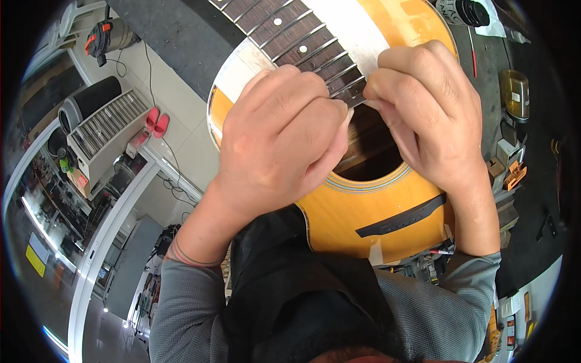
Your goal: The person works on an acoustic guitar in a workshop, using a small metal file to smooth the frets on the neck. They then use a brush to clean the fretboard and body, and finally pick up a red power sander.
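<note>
An acoustic guitar (333, 224) with an amber top lies in front of me, its neck running to the upper left. Both hands meet at the body end of the dark fretboard (290, 45), by the sound hole (378, 160). My left hand (284, 133) is closed, thumb and finger pinched at the fretboard's last frets. Opposite it, my right hand (430, 109) pinches at the other corner of the same end. Whatever sits between the fingertips is too small or hidden to name. Pale masking tape (357, 36) flanks the fretboard. A dark bridge (399, 216) without visible strings sits lower on the top.
On the dark workbench (163, 30) at right are a jar with a black lid (463, 12), a red-handled tool (474, 63), a bottle of yellowish liquid (515, 97) and an orange clamp-like item (515, 175). Pink slippers (157, 123) and cables lie on the left floor.
</note>
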Action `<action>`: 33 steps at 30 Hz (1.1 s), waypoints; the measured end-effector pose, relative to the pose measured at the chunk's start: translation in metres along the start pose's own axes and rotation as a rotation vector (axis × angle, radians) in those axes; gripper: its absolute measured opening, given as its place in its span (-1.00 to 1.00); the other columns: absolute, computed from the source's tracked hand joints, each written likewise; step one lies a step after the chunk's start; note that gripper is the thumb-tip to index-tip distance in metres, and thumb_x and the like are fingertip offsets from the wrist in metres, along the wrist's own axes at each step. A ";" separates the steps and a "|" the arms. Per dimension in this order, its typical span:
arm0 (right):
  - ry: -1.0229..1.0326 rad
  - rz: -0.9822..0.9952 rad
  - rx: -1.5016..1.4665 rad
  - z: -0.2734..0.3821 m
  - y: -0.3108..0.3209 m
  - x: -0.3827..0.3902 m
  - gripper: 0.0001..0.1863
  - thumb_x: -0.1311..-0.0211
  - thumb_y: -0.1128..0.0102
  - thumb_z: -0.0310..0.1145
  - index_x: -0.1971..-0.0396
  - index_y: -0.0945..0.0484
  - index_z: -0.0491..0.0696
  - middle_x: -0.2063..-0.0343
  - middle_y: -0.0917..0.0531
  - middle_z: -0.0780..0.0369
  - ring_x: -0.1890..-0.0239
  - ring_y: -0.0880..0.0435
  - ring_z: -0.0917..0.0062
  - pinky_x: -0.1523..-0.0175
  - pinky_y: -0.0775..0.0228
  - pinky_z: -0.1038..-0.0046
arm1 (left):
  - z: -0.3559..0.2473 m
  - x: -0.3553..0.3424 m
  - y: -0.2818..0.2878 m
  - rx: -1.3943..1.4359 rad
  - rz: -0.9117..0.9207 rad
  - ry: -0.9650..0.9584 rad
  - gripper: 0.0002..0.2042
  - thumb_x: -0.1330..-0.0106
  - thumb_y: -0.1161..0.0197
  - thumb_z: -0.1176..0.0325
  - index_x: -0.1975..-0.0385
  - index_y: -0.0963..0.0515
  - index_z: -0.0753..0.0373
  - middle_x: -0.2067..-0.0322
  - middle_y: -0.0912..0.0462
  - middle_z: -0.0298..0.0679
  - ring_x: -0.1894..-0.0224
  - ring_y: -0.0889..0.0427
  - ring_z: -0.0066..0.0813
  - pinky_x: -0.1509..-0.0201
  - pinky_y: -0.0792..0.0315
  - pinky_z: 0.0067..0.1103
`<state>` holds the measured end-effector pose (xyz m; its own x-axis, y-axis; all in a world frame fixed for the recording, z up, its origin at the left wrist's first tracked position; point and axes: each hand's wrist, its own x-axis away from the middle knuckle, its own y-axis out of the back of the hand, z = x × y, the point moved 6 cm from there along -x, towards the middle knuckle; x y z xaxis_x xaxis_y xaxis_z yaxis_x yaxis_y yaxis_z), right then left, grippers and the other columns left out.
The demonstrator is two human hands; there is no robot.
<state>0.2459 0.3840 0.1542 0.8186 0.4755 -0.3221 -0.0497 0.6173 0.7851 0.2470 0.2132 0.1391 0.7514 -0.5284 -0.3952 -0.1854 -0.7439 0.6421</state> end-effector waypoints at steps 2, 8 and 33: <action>-0.016 -0.020 0.009 -0.001 -0.002 -0.004 -0.65 0.05 -0.54 -0.60 0.20 -0.67 -0.06 0.19 -0.67 0.24 0.24 -0.64 0.26 0.19 -0.53 0.30 | 0.001 -0.003 0.001 -0.022 -0.029 0.001 -0.78 -0.06 -0.54 0.69 0.35 -0.67 0.30 0.46 -0.64 -0.18 0.45 -0.61 -0.25 0.37 -0.45 -0.44; 0.006 -0.068 0.021 -0.004 -0.003 -0.005 -0.64 0.07 -0.56 -0.59 0.21 -0.67 -0.05 0.21 -0.66 0.25 0.24 -0.63 0.24 0.18 -0.52 0.30 | -0.002 -0.005 0.000 -0.068 -0.055 -0.020 -0.78 -0.06 -0.54 0.70 0.34 -0.68 0.31 0.46 -0.64 -0.18 0.46 -0.61 -0.25 0.38 -0.45 -0.43; -0.029 -0.005 -0.028 -0.014 0.003 0.005 -0.67 0.00 -0.56 -0.58 0.21 -0.66 -0.06 0.21 -0.68 0.23 0.16 -0.63 0.23 0.06 -0.50 0.28 | -0.006 -0.005 -0.001 -0.051 -0.016 -0.045 -0.78 -0.08 -0.55 0.71 0.34 -0.68 0.32 0.46 -0.65 -0.18 0.45 -0.61 -0.25 0.37 -0.46 -0.43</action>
<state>0.2422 0.3973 0.1478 0.8353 0.4540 -0.3100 -0.0612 0.6371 0.7683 0.2470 0.2194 0.1443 0.7244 -0.5357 -0.4339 -0.1407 -0.7310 0.6677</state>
